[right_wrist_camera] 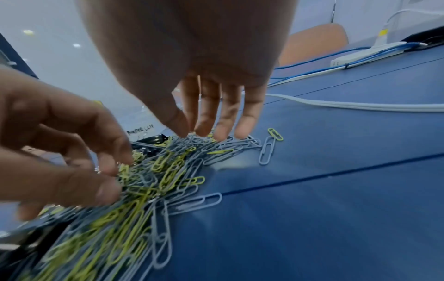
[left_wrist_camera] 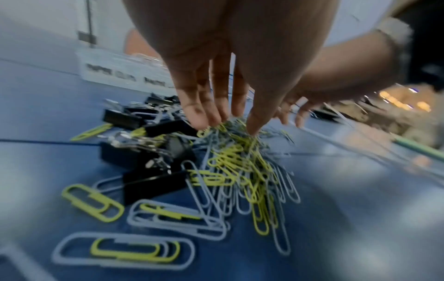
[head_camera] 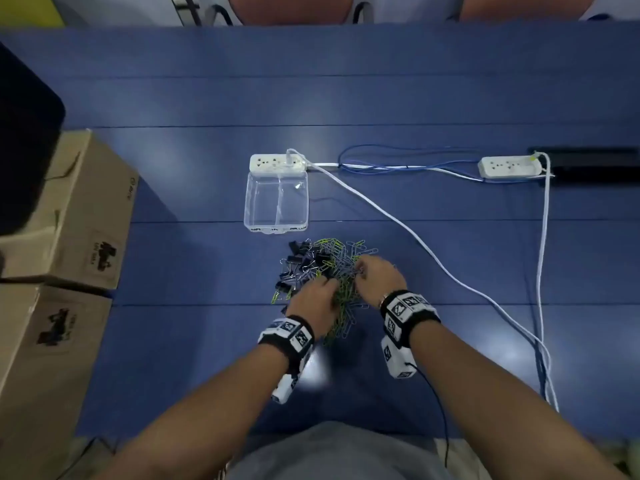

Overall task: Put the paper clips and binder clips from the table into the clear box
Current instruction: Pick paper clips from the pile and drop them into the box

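While both your left hand and right hand pinch into the frame-centre paper clips, expect light, slippery tangles; gather underneath.

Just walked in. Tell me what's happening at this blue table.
A person is sorting a mixed pile of clips. Both hands are down in the paper clips: the left hand has its fingers gathered on a tangled bunch, and the right hand reaches its fingertips into the far side of the pile. The black binder clips lie untouched at the pile's left. The clear box, divided in two, sits open beyond the pile and looks empty.
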Demonstrator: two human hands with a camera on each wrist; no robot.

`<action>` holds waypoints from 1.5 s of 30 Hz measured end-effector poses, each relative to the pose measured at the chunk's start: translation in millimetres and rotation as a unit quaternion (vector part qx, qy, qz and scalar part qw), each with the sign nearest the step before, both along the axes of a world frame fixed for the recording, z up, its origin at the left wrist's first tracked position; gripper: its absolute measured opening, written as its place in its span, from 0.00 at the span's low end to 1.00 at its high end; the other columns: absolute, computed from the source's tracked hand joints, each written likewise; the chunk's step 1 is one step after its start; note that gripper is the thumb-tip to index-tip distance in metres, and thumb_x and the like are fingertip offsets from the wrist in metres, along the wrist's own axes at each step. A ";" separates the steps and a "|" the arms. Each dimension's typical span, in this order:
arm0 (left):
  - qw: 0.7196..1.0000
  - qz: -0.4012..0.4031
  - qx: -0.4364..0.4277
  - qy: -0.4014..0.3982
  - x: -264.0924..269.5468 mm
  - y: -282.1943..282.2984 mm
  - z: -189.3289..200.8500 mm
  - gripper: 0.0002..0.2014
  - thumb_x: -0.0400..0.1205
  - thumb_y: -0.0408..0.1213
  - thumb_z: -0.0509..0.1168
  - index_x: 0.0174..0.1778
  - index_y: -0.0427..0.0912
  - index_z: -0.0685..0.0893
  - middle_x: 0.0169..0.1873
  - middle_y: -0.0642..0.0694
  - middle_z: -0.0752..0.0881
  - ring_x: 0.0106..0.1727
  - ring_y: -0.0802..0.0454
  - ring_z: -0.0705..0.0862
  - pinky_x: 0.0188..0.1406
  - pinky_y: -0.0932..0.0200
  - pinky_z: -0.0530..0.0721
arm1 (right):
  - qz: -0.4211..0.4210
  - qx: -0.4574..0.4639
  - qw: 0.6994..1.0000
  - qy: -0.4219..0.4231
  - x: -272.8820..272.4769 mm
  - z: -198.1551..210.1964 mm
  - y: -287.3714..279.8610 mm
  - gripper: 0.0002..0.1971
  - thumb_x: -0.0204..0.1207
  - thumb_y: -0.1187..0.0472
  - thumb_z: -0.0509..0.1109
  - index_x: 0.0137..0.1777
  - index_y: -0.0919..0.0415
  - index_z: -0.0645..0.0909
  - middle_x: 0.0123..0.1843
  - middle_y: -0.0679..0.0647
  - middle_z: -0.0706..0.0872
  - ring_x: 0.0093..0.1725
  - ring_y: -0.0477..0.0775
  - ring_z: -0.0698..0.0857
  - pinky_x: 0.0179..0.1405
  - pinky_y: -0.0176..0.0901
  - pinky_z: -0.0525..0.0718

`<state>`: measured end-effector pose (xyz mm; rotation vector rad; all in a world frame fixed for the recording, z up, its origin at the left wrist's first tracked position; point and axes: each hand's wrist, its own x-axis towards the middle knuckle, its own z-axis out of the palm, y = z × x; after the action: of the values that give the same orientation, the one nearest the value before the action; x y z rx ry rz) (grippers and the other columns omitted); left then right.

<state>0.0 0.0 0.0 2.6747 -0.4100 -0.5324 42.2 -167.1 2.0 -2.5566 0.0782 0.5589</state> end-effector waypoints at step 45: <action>0.919 0.247 -0.281 0.129 10.0 35.6 41.7 0.07 0.70 0.23 0.77 0.34 0.40 0.91 0.33 0.45 0.92 0.38 0.47 0.91 0.43 0.52 0.91 | -0.113 0.103 0.988 -0.001 -3.6 18.0 -28.1 0.05 0.67 0.65 0.80 0.36 0.53 0.90 0.32 0.47 0.90 0.36 0.46 0.88 0.39 0.37 0.86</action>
<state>10.0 35.6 41.7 2.0062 0.1737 -0.5027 38.6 -195.2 20.1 -2.3089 0.2900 0.4516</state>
